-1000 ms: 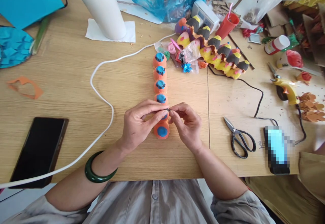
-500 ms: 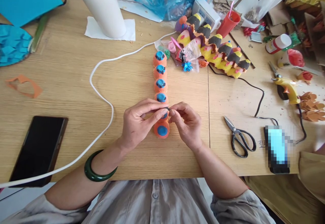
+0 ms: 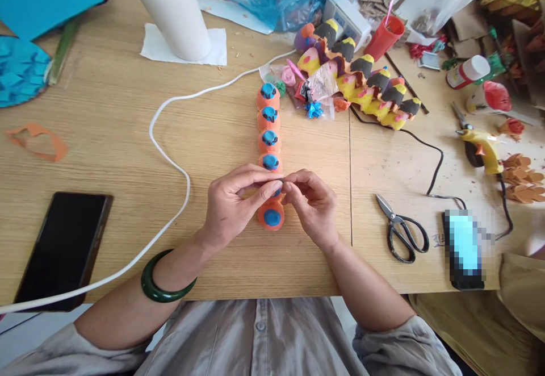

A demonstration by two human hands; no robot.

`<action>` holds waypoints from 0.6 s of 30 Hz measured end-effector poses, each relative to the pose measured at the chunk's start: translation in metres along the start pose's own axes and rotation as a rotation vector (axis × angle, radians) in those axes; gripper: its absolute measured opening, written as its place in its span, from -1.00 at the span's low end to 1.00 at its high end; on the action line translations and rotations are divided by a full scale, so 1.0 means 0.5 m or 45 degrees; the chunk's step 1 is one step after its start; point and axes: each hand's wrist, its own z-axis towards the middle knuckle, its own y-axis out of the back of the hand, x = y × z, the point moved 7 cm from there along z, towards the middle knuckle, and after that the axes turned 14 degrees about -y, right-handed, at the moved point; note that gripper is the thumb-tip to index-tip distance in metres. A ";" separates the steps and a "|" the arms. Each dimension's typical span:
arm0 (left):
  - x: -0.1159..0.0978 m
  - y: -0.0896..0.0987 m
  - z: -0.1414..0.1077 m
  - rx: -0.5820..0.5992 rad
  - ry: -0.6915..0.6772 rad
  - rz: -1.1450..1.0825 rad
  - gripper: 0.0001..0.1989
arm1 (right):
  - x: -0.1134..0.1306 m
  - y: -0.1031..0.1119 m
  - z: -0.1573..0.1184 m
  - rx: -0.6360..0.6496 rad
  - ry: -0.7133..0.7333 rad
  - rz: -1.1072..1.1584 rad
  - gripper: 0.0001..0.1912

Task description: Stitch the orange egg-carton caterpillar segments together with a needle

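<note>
An orange strip of rounded cups (image 3: 268,119) stands lengthwise on the wooden table, each visible cup topped with blue. The upper four tops carry small dark pieces; the nearest blue top looks plain. Over the fifth cup, my left hand (image 3: 232,201) pinches a small dark piece (image 3: 281,180) between thumb and fingers. My right hand (image 3: 313,203) is closed at the other end of the same piece, its thumb and fingertips pressed together. Fingers partly cover the fifth cup.
Scissors (image 3: 401,228) and a phone (image 3: 464,250) lie to the right, beside a person's sleeve. A yellow glue gun (image 3: 483,147) and a painted carton strip (image 3: 366,78) are farther back. A white cable (image 3: 170,163) and a dark phone (image 3: 63,251) are at left.
Both hands stay nearly in place above the fifth cup, with the fingertips shifted very slightly. The whole view has moved a little.
</note>
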 end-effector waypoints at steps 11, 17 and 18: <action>0.012 0.006 -0.003 -0.125 0.188 -0.097 -0.90 | -0.012 0.022 0.012 -0.194 -0.178 0.058 -0.67; 0.037 0.006 -0.014 -0.235 0.419 -0.299 -0.78 | -0.024 0.021 0.016 -0.168 -0.297 0.190 -0.65; 0.040 0.005 -0.015 -0.232 0.432 -0.337 -0.79 | -0.027 0.019 0.017 -0.159 -0.312 0.200 -0.65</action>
